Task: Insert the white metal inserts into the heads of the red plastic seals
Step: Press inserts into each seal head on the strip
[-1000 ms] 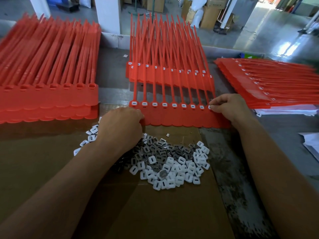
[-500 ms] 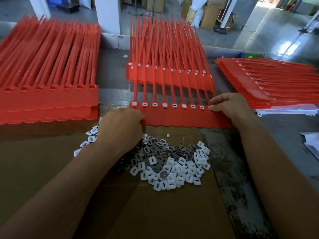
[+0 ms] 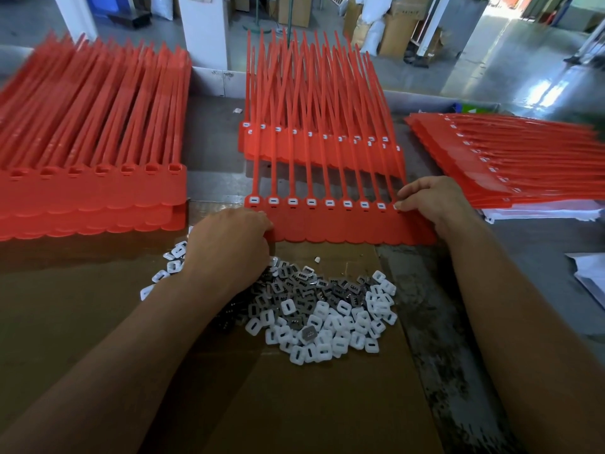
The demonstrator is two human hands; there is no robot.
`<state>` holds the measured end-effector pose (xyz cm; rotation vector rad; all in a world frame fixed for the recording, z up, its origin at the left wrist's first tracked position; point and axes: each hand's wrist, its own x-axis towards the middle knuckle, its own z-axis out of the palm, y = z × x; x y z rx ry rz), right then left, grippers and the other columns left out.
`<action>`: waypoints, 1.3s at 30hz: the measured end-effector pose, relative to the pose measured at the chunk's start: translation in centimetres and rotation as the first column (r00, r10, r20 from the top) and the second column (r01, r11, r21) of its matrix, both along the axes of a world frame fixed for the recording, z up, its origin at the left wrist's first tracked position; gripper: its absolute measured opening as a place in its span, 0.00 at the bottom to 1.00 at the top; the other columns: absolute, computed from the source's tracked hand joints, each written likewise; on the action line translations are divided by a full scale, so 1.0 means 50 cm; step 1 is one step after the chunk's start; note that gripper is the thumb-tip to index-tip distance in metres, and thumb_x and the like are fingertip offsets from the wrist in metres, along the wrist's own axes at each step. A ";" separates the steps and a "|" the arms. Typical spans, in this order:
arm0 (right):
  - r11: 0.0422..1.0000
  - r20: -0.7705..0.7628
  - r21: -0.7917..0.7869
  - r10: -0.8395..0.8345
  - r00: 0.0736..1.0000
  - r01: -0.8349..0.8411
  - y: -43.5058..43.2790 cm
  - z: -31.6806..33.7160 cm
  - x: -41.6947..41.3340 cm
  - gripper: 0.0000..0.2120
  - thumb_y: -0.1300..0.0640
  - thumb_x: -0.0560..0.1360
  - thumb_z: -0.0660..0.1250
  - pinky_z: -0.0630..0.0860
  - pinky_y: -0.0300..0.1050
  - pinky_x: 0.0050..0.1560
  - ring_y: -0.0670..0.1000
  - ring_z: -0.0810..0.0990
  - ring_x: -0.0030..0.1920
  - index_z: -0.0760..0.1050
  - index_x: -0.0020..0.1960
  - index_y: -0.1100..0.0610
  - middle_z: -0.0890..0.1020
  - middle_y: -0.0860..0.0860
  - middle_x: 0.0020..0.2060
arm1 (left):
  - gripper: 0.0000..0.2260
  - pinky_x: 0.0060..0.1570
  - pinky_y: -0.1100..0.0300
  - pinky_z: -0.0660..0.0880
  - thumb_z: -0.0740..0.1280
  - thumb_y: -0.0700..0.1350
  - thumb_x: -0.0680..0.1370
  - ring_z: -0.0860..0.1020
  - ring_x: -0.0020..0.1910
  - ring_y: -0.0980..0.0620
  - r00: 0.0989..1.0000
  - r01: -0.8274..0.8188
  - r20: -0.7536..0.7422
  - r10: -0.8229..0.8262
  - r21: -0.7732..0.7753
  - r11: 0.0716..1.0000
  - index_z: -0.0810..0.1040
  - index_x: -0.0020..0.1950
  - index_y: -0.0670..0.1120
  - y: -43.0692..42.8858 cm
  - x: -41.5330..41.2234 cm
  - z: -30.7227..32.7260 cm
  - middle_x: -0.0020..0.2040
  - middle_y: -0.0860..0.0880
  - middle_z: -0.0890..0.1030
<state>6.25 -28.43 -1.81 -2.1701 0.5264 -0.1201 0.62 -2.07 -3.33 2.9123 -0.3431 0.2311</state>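
Note:
A joined strip of red plastic seals (image 3: pixel 343 229) lies across the table's middle, tails pointing away. White inserts sit in the heads (image 3: pixel 329 202) along its row. My left hand (image 3: pixel 229 247) grips the strip's near left corner, fingers curled over its edge. At the far right head my right hand (image 3: pixel 425 199) presses down with pinched fingertips; whatever lies under them is hidden. A heap of loose white and grey metal inserts (image 3: pixel 324 309) lies on brown cardboard (image 3: pixel 294 404) just below the strip.
A stack of seal strips with empty heads (image 3: pixel 91 191) lies at the left. Another stack with white inserts (image 3: pixel 314 139) sits behind the working strip. A third stack (image 3: pixel 510 162) lies at the right, over white paper. Factory floor and cartons lie beyond.

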 end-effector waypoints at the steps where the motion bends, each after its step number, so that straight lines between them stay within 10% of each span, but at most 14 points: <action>1: 1.000 0.003 -0.001 -0.001 1.000 0.001 -0.002 -0.002 0.001 0.10 0.70 0.64 0.72 0.70 0.37 0.35 0.46 0.74 0.34 0.76 0.35 0.57 0.77 0.49 0.32 | 0.16 0.53 0.57 0.71 0.58 0.41 0.76 0.75 0.58 0.51 1.000 0.001 0.001 -0.001 0.002 1.000 0.77 0.60 0.52 0.000 0.000 0.000 0.60 0.53 0.78; 15: 0.929 0.125 -0.358 0.151 0.980 -0.098 -0.010 -0.012 -0.046 0.10 0.56 0.71 0.71 0.67 0.42 0.54 0.50 0.75 0.56 0.78 0.52 0.55 0.77 0.54 0.57 | 0.15 0.53 0.56 0.72 0.57 0.41 0.75 0.76 0.57 0.50 1.000 -0.003 -0.013 0.003 0.015 1.000 0.78 0.58 0.50 -0.002 -0.001 0.004 0.59 0.52 0.78; 23: 0.848 0.063 -0.256 0.494 0.867 -0.465 0.059 0.056 -0.128 0.03 0.58 0.72 0.70 0.67 0.21 0.37 0.31 0.75 0.37 0.78 0.45 0.52 0.79 0.40 0.40 | 0.15 0.53 0.57 0.71 0.57 0.41 0.76 0.75 0.56 0.50 1.000 -0.007 -0.018 0.008 0.025 1.000 0.77 0.59 0.50 -0.003 0.000 0.004 0.59 0.52 0.78; 29: 0.734 -0.078 -0.291 0.622 0.780 -0.614 0.073 0.070 -0.155 0.04 0.57 0.71 0.70 0.73 0.35 0.46 0.40 0.78 0.41 0.77 0.41 0.48 0.80 0.43 0.38 | 0.15 0.51 0.57 0.71 0.57 0.41 0.76 0.76 0.56 0.51 1.000 -0.007 -0.015 0.007 0.027 1.000 0.77 0.58 0.50 -0.002 0.000 0.004 0.59 0.52 0.78; 39: 0.701 -0.244 -0.210 0.638 0.731 -0.682 0.039 0.041 -0.172 0.08 0.55 0.65 0.76 0.72 0.28 0.35 0.36 0.77 0.32 0.79 0.39 0.48 0.81 0.43 0.32 | 0.15 0.51 0.57 0.71 0.57 0.41 0.76 0.76 0.56 0.50 1.000 -0.004 -0.015 0.004 0.013 1.000 0.78 0.58 0.50 0.000 -0.001 0.004 0.59 0.52 0.79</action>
